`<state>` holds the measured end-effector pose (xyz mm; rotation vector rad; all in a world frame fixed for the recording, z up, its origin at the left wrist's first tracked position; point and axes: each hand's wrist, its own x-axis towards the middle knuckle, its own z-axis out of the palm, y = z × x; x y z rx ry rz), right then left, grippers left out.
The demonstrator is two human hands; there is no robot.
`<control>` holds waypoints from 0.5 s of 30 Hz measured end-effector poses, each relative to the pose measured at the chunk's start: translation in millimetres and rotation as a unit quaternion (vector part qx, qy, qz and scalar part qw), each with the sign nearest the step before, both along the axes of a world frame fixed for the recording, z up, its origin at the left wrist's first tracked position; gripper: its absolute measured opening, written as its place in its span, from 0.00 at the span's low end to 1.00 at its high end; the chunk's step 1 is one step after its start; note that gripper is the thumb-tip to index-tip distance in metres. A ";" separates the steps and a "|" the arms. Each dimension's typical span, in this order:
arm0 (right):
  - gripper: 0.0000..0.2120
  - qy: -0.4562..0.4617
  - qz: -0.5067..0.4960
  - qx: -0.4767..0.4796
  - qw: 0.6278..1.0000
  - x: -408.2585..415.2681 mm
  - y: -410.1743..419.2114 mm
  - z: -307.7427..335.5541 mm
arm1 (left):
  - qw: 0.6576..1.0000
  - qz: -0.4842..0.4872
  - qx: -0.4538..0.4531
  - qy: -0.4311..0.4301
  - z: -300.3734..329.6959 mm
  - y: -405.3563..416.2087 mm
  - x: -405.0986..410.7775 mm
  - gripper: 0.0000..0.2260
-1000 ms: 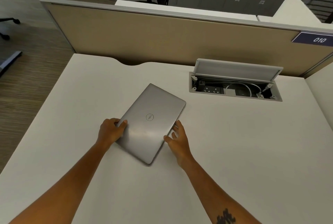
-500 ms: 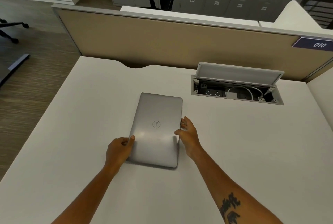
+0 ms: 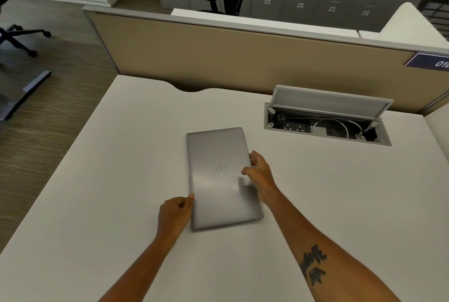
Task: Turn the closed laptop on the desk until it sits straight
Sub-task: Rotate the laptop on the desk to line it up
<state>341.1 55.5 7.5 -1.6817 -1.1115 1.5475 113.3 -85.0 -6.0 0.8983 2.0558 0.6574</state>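
Nearest the bottom of the frame, two bare forearms reach up toward the middle, and between them the closed laptop (image 3: 222,177) lies flat on the white desk (image 3: 340,204), lid up with its round logo showing. The left hand (image 3: 175,215) is curled against the lower left edge, thumb pressed on the lid's rim; the right hand (image 3: 258,175) lies spread on the right edge, fingers hooked over the side. It looks a stiff, thin metal slab, fairly light, with a smooth lid that could slip under the palms, so opposite long edges seem the sensible hold, sliding it rather than lifting. Against a second ago it has swung round a good way: then it lay diagonal with a corner toward the person, now its long sides run nearly up the frame, tilted slightly. Beyond it, upper right, the open cable box (image 3: 328,121) sits in the desk, then the tan partition (image 3: 218,53).
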 end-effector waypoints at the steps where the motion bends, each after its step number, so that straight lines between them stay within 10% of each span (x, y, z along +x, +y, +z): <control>1: 0.21 0.002 0.001 0.002 1.000 0.5 -1.2 -0.8 | 1.000 -0.003 0.001 0.001 -0.5 2.4 -1.1 0.26; 9: 0.35 -0.013 -0.007 0.009 1.000 10.0 -31.4 -13.8 | 0.999 -0.040 0.036 -0.008 12.3 47.5 -7.5 0.01; 13: 0.38 -0.029 -0.001 0.011 1.000 23.3 -55.5 -22.8 | 0.999 -0.028 0.041 -0.017 14.2 82.5 -13.9 0.06; 15: 0.38 -0.026 -0.001 0.012 1.000 30.6 -68.7 -26.3 | 0.998 -0.024 0.036 -0.035 13.6 99.8 -19.8 0.26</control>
